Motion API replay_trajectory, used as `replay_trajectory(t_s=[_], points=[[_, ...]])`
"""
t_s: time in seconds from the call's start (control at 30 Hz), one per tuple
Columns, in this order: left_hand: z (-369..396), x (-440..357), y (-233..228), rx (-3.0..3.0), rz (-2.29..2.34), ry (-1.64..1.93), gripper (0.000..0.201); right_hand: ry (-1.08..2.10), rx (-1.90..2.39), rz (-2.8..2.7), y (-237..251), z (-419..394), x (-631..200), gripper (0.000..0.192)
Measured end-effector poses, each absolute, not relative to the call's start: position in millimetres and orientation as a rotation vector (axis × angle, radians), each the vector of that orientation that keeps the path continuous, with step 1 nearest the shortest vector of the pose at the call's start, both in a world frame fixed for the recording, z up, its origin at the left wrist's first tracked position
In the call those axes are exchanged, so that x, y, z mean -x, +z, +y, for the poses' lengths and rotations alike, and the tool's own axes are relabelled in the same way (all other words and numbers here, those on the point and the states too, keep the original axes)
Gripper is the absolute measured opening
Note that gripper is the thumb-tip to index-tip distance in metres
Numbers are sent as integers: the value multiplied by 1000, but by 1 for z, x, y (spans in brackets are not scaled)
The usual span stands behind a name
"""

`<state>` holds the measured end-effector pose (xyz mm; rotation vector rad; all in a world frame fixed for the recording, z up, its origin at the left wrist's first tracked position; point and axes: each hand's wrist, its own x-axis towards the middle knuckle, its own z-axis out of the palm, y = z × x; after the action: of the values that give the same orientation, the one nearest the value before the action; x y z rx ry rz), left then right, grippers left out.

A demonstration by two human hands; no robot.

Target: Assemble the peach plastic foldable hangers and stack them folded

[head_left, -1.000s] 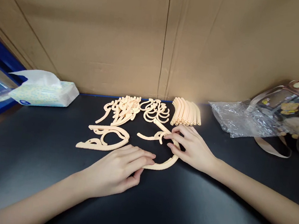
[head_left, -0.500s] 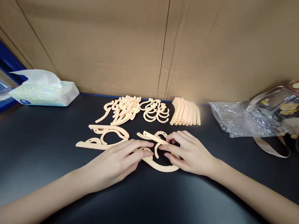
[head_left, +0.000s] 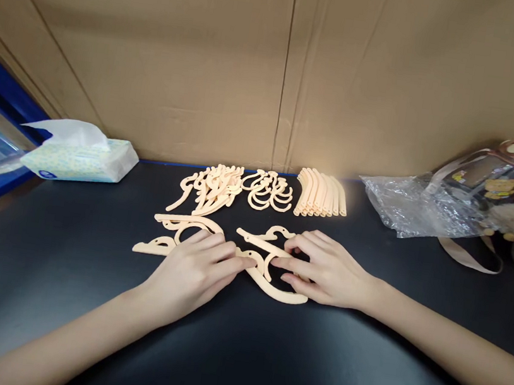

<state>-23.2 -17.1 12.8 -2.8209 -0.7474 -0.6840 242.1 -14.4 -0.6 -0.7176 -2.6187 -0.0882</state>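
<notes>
- The table [head_left: 56, 292] has a black, matt, smooth top with a glossy blue painted edge.
- The curved pieces [head_left: 269, 271] under both hands look like pale peach plastic, smooth with a dull sheen.
- The tubes [head_left: 321, 195] near the table's back edge look like the same peach plastic, slightly glossy.
- The wall [head_left: 210, 52] behind is brown cardboard, matt and creased.
- The tissue pack [head_left: 80, 158] at the back left corner is soft printed plastic film with white paper tissue sticking out.
- The bag [head_left: 408, 207] at the back right is clear, crinkled, shiny plastic.
- The bottle [head_left: 503, 176] beside it is clear glossy plastic with a woven cloth strap [head_left: 465, 257].
</notes>
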Motion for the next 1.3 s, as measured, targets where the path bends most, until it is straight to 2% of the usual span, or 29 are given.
replay_trajectory(t_s=[0.3,0.43,0.57,0.77,0.83,1.07,1.2,1.3], points=[[-19,22,11,2827,-887,-721,23,96,684,-2560,2,-24,-237,27],[-26,17,11,2929,-1139,-799,24,85,606,-2600,2,-26,-236,40],[-30,14,8,2901,-1384,-878,43,19,521,-2668,1,-27,-234,58],[-33,15,7,2930,-1500,-879,42,-58,486,-2695,1,-24,-233,65],[-34,14,8,2925,-1504,-879,39,-90,503,-2693,1,-23,-234,60],[-28,11,5,2911,-1240,-711,36,-159,630,-2624,3,-23,-233,24],[-26,11,7,2968,-1009,-613,31,-237,737,-2494,3,-21,-234,22],[-25,12,10,3009,-889,-563,25,-178,919,-2407,-1,-16,-238,23]])
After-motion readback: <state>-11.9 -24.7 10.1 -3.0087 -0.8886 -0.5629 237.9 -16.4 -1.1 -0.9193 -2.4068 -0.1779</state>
